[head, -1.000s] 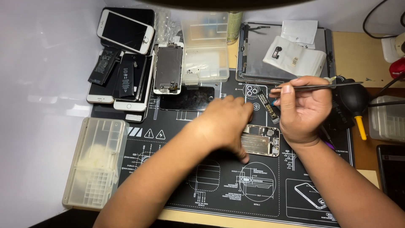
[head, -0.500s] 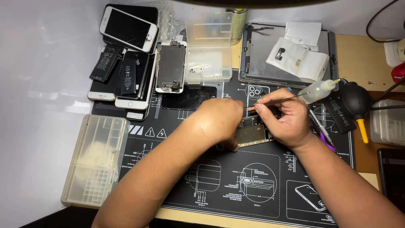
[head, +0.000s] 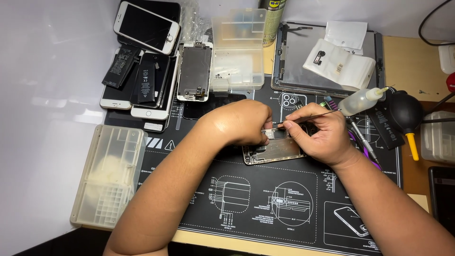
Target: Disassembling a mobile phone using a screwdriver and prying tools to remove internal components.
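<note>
On the black repair mat (head: pixel 265 208) covering the desk, an opened phone chassis (head: pixel 275 151) lies between the two hands. The left hand (head: pixel 246 121) is curled over its upper edge, pressing it down — the right hand (head: pixel 317 132) pinches thin tweezers (head: pixel 308 116) whose tip meets the chassis. A small squeeze bottle (head: pixel 360 100) lies just beside the right hand.

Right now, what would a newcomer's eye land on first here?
At mat centre, the left hand steadies an opened phone chassis while the right hand works thin tweezers into it. Upper left lies a pile of phones and loose batteries.
</note>
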